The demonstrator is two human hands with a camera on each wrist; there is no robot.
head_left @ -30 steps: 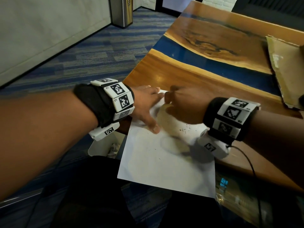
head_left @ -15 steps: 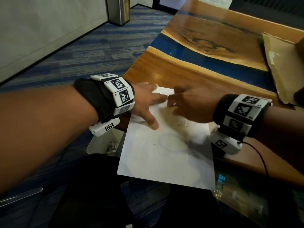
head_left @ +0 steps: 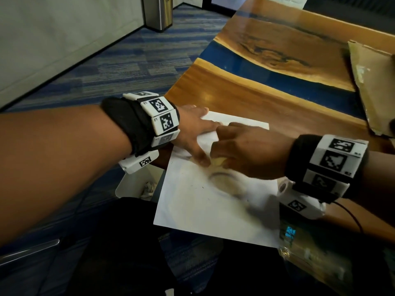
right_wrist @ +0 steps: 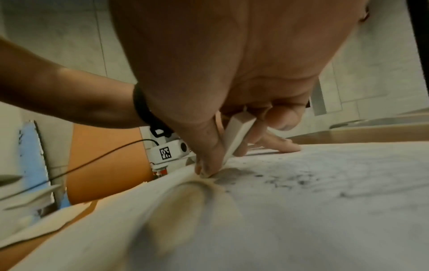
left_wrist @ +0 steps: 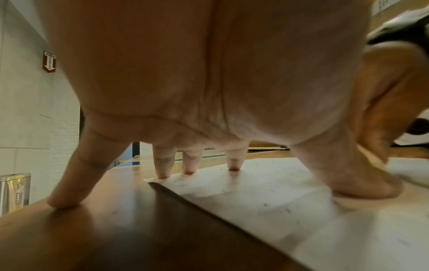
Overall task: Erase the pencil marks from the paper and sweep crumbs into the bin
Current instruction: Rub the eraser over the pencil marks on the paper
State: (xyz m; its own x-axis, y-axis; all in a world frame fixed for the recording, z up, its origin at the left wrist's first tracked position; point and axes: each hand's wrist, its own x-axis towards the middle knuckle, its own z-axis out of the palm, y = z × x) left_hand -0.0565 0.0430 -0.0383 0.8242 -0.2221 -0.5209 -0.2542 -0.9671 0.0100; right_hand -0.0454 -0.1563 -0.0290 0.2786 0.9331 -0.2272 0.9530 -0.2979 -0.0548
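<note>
From my remote station, the head view showed a white sheet of paper (head_left: 213,201) lying at the near corner of a wood-and-blue-resin table (head_left: 277,103), its near edge overhanging the table edge. The left hand (head_left: 192,133) lay spread on the sheet's far left corner: in the left wrist view three straight fingertips (left_wrist: 189,168) and the thumb pressed on the paper, while the little finger rested on bare wood beside it. The right hand (head_left: 245,150) pinched a white block eraser (right_wrist: 236,135) between thumb and curled fingers, with the eraser's lower end touching the sheet just beside the left thumb. Dark eraser crumbs (right_wrist: 290,179) lay scattered on the paper next to the contact point, and a faint grey oval pencil mark (head_left: 224,178) showed just below the right hand. A small white bin (head_left: 136,184) holding crumpled paper stood on the carpet below the table's corner, under the left wrist. A torn piece of cardboard (head_left: 374,86) lay on the table's far right, well apart from the sheet.
</note>
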